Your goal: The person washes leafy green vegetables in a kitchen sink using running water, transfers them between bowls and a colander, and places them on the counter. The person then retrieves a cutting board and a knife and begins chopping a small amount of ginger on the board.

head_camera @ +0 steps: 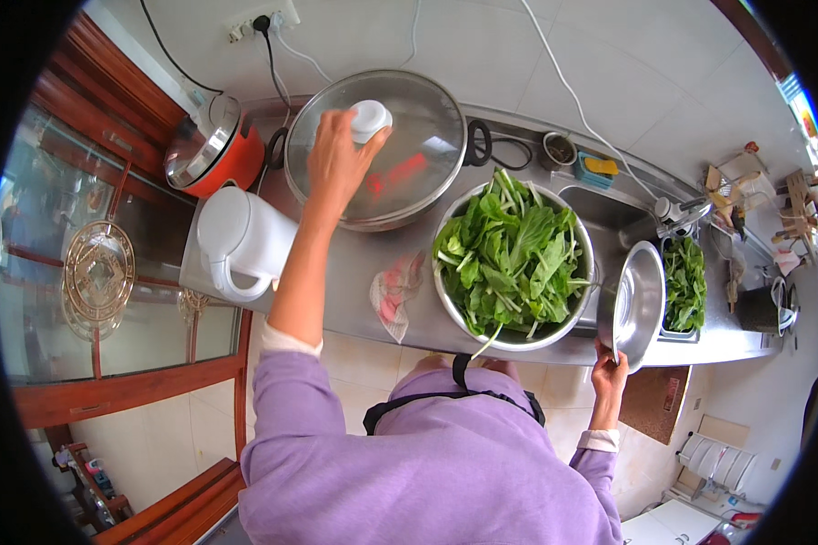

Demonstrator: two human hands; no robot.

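Observation:
My left hand (pixel 344 160) grips the white knob (pixel 369 120) of a large glass lid (pixel 409 102), which sits on a wide electric pan with black side handles (pixel 478 143). Red marks show on the glass. Out to the right, my right hand (pixel 610 375) holds a steel basin (pixel 644 300) by its rim, tilted on its side over the counter's front edge by the sink. Between my hands stands a large metal bowl (pixel 449 310) heaped with green leafy vegetables (pixel 518 252). One stem hangs over its front rim.
A white kettle (pixel 235 231) and a red cooker (pixel 235 163) stand left. A crumpled cloth (pixel 395 296) lies on the steel counter (pixel 347 286). Beyond the bowl are the sink (pixel 603 204), its faucet (pixel 678 211), sponges (pixel 596 170), and a container of greens (pixel 684 286). Cords run along the wall.

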